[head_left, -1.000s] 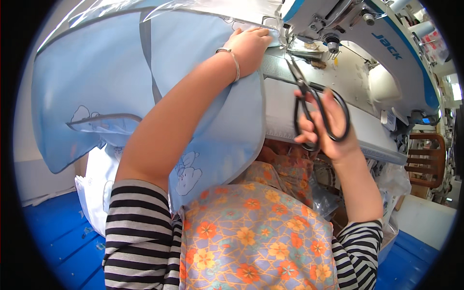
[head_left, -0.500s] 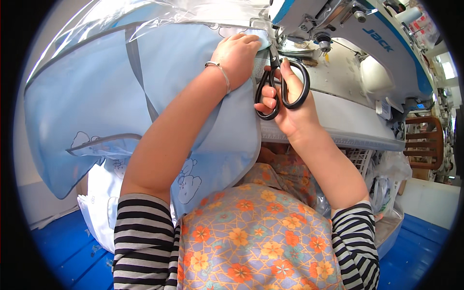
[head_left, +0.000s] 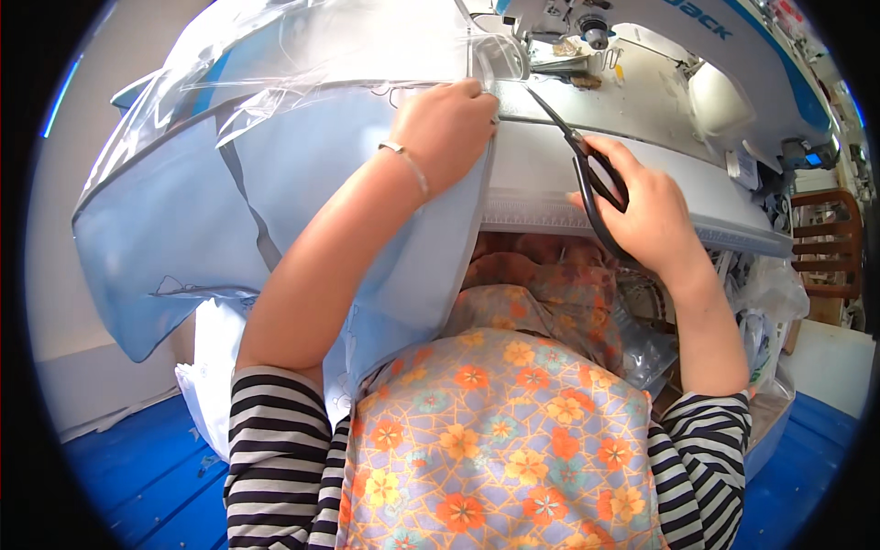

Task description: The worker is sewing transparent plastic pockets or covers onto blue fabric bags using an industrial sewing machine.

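My left hand [head_left: 446,128] presses down on the light blue fabric [head_left: 275,202] at the front edge of the sewing table, with a thin bracelet on its wrist. My right hand [head_left: 646,211] grips black scissors [head_left: 587,174]; their blades point up and left toward the fabric's edge beside my left fingers. A clear plastic layer [head_left: 302,55] lies over the upper part of the fabric. The fabric hangs off the table to the left, over my lap.
A white and blue sewing machine [head_left: 697,55] stands at the upper right on the white table [head_left: 568,192]. A wooden chair [head_left: 830,238] is at the far right. White cloth [head_left: 211,367] lies by my left side on a blue floor [head_left: 137,477].
My right hand has come down and forward with the scissors, which now point toward the fabric edge. My left hand has stayed on the fabric. The view has tilted lower.
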Demonstrator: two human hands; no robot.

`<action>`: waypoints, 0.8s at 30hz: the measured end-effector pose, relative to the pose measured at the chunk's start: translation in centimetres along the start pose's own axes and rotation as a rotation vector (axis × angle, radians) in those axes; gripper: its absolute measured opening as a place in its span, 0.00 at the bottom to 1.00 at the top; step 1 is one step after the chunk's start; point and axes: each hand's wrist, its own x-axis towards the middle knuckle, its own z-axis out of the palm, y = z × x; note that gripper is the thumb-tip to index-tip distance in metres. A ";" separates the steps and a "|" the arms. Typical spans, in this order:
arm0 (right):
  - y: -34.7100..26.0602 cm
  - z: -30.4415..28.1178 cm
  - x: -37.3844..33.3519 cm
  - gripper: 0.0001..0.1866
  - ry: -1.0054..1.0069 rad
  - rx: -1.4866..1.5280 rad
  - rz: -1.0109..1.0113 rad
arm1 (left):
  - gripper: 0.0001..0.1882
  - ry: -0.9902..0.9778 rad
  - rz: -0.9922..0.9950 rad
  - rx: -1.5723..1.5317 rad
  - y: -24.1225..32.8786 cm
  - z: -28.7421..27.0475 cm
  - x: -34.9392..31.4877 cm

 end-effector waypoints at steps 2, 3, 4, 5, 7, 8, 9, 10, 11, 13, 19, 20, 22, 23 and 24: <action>0.6 -0.5 0.2 0.28 0.023 -0.256 -0.062 | 0.05 -0.067 0.048 0.165 0.1 0.7 0.7; 0.9 -0.8 0.3 0.29 0.014 -0.322 -0.100 | 0.05 -0.066 0.044 0.175 0.1 0.9 0.9; 1.1 -1.0 0.4 0.30 0.008 -0.394 -0.132 | 0.04 -0.036 0.040 0.186 0.1 1.1 0.9; 1.3 -1.1 0.5 0.31 0.007 -0.407 -0.150 | 0.03 0.000 0.043 0.192 0.1 1.2 0.9; 1.6 -1.1 1.0 0.31 0.033 -0.404 -0.241 | 0.02 0.061 0.025 0.148 0.0 1.4 0.7; 1.8 -1.1 1.3 0.30 0.019 -0.434 -0.266 | 0.03 0.129 0.008 0.091 0.0 1.5 0.6; 2.0 -1.0 1.7 0.30 0.052 -0.410 -0.303 | 0.03 0.124 0.013 0.095 0.0 1.7 0.5; 2.2 -1.0 2.2 0.30 0.040 -0.417 -0.318 | 0.03 0.171 0.006 0.086 0.0 1.9 0.4; 2.4 -1.0 2.6 0.30 0.018 -0.428 -0.321 | 0.03 0.200 -0.004 0.073 0.0 2.1 0.4; 2.7 -1.1 3.3 0.30 0.014 -0.431 -0.357 | 0.02 0.216 0.012 0.106 -0.1 2.5 0.3; 2.7 -1.3 4.5 0.27 -0.066 -0.465 -0.400 | 0.03 0.191 0.001 0.130 0.0 2.5 0.5; 2.7 -1.3 4.5 0.27 -0.084 -0.454 -0.408 | 0.04 0.136 -0.024 0.127 0.1 2.2 0.5; 2.8 -1.4 4.1 0.26 -0.106 -0.443 -0.376 | 0.07 0.163 -0.047 0.045 0.9 1.3 0.0; 2.9 -1.6 3.8 0.26 -0.137 -0.432 -0.339 | 0.11 0.141 -0.097 -0.029 1.4 0.8 -0.4; 3.0 -1.7 3.5 0.26 -0.106 -0.422 -0.364 | 0.11 0.153 -0.085 -0.033 2.0 0.4 -1.1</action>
